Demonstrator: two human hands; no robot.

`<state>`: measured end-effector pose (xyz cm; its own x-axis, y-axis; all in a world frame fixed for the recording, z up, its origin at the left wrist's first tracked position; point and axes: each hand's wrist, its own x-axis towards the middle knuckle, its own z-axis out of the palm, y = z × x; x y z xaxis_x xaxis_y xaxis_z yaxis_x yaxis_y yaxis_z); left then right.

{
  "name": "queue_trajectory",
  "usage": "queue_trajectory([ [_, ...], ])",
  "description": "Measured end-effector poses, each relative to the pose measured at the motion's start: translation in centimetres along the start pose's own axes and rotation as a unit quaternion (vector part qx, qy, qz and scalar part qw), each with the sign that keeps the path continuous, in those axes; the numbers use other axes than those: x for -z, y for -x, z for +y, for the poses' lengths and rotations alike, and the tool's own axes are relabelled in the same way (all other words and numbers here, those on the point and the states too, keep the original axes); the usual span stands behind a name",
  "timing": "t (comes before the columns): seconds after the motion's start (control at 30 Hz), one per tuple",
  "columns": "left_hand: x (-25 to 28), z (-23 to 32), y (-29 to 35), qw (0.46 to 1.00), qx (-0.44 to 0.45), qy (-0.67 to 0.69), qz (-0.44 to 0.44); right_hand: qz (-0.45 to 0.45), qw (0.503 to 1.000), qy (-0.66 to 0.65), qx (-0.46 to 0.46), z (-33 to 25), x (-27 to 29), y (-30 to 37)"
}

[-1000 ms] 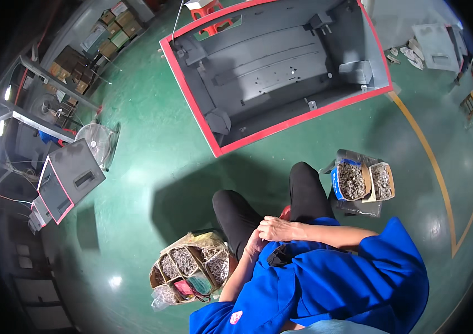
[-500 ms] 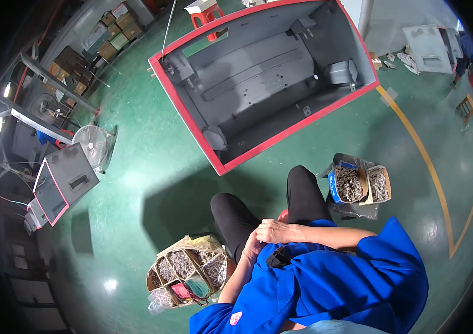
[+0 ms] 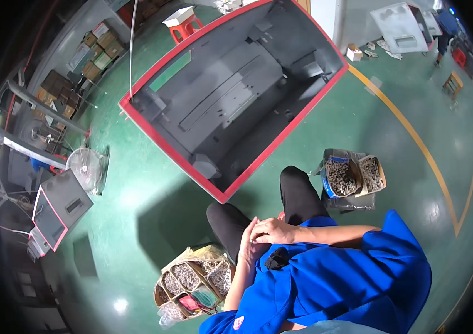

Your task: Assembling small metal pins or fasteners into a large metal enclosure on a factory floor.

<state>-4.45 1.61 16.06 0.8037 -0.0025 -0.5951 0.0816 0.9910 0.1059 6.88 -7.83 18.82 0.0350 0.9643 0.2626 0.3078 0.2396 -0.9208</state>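
- Head view: a big grey housing with a red rim (image 3: 231, 100) lies open-side up on the green floor (image 3: 136, 206), its near corner just ahead of the knees; bare floor to the left.
- Both hands meet at the lap: left hand (image 3: 249, 243) under right hand (image 3: 272, 230), fingers curled together; whether they hold anything cannot be told.
- Divided carton of screws (image 3: 192, 281) stands by the left leg.
- Two small boxes of screws (image 3: 353, 175) sit by the right knee.

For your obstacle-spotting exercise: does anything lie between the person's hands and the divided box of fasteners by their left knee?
Nothing visible does. The left hand and right hand rest together above the knees; the box of fasteners lies just below-left, open-topped.
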Motion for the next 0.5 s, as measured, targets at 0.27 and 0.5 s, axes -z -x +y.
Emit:
queue_trajectory([
  [0.27, -7.6, 3.0, 2.2, 0.971, -0.215, -0.097, -0.042, 0.048, 0.995, -0.08, -0.035, -7.0, 3.0, -0.6],
  [0.5, -10.7, 3.1, 3.9, 0.95, -0.261, -0.168, -0.03, 0.031, 0.991, -0.116, -0.054, -7.2, 3.3, -0.7],
])
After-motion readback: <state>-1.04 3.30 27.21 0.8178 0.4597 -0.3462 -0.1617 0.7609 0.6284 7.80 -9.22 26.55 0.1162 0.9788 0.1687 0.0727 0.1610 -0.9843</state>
